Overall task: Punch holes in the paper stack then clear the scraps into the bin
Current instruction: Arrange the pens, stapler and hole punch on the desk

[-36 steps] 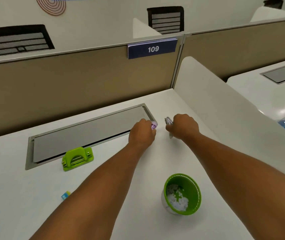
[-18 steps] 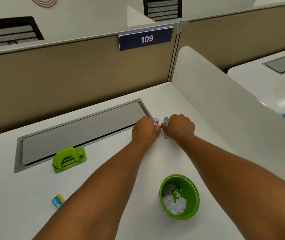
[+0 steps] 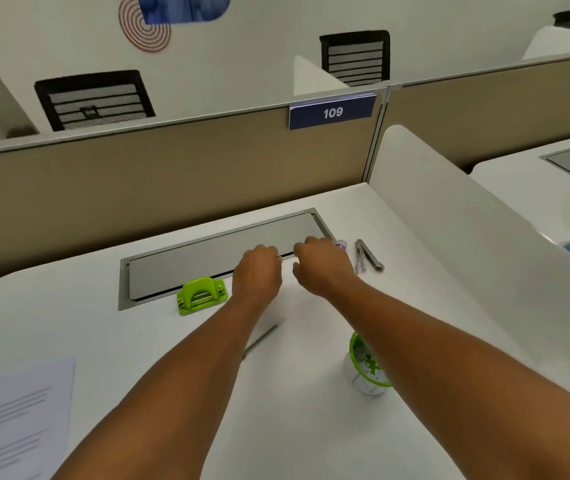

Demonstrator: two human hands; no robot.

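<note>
Now: both my hands out over the white desk (image 3: 69, 334), by the grey cable hatch (image 3: 214, 261).

Biggest to smallest: desk w/ a beige partition (image 3: 138, 188) behind, tag reads 109; hatch set flush in the top; printed paper sheet (image 3: 17, 417) at the near-left corner, well apart from my hands; green-rimmed bin (image 3: 368, 372) w/ white scraps inside, partly under my right forearm; green hole punch (image 3: 201, 295) at the hatch's front edge, just left of my left hand (image 3: 257, 273); metal stapler-like tool (image 3: 366, 254) right of my right hand (image 3: 323, 268). Both hands curled, fingers bent down – can't tell if they're gripping anything.
</note>
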